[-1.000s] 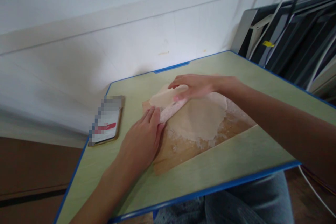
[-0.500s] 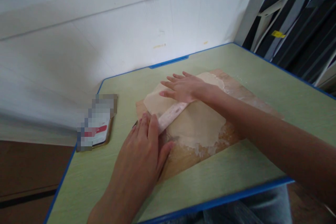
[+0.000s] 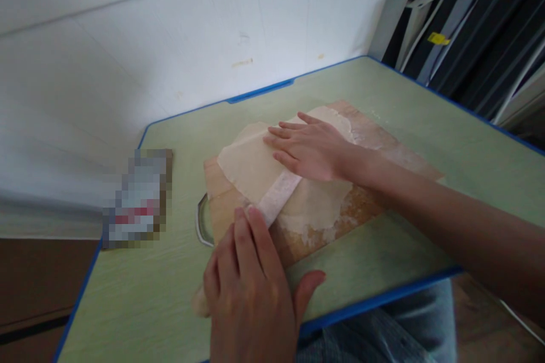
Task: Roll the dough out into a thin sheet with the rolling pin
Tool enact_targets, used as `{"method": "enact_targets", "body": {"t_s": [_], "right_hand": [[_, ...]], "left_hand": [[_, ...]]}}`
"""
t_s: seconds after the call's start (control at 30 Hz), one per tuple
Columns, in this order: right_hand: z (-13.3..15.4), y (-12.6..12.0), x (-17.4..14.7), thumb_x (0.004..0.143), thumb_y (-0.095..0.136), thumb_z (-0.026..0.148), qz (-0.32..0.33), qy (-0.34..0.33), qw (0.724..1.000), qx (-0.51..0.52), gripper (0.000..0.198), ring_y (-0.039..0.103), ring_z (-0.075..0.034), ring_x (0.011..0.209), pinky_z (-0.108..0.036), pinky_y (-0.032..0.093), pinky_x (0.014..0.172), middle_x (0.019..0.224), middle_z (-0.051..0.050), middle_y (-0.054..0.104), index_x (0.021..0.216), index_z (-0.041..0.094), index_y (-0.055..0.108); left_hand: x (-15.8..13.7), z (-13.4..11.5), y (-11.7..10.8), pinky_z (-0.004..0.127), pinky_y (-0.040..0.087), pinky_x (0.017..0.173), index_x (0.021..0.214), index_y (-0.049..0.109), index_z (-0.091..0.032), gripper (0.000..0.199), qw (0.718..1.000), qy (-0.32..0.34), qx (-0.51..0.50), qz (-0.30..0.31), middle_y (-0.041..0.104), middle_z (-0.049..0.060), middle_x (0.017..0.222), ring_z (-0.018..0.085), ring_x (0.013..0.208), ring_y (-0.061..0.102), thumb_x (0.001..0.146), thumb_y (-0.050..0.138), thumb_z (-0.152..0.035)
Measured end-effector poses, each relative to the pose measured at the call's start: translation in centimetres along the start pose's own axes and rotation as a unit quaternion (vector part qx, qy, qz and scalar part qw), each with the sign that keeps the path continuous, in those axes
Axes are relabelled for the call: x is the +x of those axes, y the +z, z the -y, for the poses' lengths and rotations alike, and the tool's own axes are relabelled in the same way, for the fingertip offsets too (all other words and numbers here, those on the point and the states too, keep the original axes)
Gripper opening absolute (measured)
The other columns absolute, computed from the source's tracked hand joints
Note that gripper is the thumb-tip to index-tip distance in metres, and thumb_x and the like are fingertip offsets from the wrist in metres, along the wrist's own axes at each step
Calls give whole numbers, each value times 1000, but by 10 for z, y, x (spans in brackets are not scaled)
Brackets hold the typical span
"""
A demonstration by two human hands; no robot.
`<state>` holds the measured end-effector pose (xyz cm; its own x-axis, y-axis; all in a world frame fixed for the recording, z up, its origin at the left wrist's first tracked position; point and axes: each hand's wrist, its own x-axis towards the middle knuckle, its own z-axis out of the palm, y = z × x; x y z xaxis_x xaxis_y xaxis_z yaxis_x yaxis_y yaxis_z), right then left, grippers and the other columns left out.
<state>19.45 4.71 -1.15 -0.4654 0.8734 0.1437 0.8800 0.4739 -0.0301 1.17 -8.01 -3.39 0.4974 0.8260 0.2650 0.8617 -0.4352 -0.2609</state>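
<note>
A floured rolling pin (image 3: 277, 197) lies slantwise across a thin sheet of dough (image 3: 251, 159), which is spread on a wooden cutting board (image 3: 227, 207). My left hand (image 3: 253, 289) rests palm down over the near part of the pin, its fingers stretched forward and the thumb held out to the side. The pin's rounded near end pokes out left of this hand, past the board. Over the far part of the pin, my right hand (image 3: 313, 147) is flat with fingers spread above the dough. Its palm hides the pin's far end.
A phone-like flat object (image 3: 140, 198), blurred out, lies at the left on the green table (image 3: 166, 289) with blue edging. The board's metal handle (image 3: 200, 221) sticks out leftward. Behind stands a white wall (image 3: 191, 51); dark panels (image 3: 477, 39) lean at the right.
My left hand has come back toward me, and the pin's near end and the board's handle now show. My right hand has stayed over the pin's far part. The view has shifted slightly.
</note>
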Motion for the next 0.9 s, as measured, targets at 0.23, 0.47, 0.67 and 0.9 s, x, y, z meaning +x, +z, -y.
{"method": "enact_targets", "body": {"t_s": [0.23,0.47,0.67,0.9], "right_hand": [[-3,4,-12,95,22,28,-42,-21,999,18,47,47,-25,124,-49,29,106,131,-10,57,121,13,58],[-2,6,-23,94,22,26,-75,-17,996,38,47,49,-23,122,-47,26,108,124,-8,62,114,13,62],[-2,4,-33,95,23,26,-96,-11,993,61,47,48,-22,124,-46,23,110,133,-10,56,119,10,60],[-1,5,-42,95,25,25,-106,3,992,72,46,49,-24,124,-48,24,110,133,-11,55,120,9,60]], "left_hand": [[-9,-18,0,58,45,80,148,9,-3,89,999,-31,-14,-8,41,30,137,44,110,50,88,29,-66],[-14,-31,-2,65,42,81,147,12,-2,86,998,-43,-29,-21,39,31,138,47,114,47,89,31,-62],[-16,-42,-3,68,39,86,146,17,-3,84,997,-59,-34,-43,41,30,137,47,116,45,89,23,-65],[-22,-46,-7,64,40,88,145,28,-13,82,995,-63,-65,-41,46,23,137,44,118,46,85,34,-69]]}}
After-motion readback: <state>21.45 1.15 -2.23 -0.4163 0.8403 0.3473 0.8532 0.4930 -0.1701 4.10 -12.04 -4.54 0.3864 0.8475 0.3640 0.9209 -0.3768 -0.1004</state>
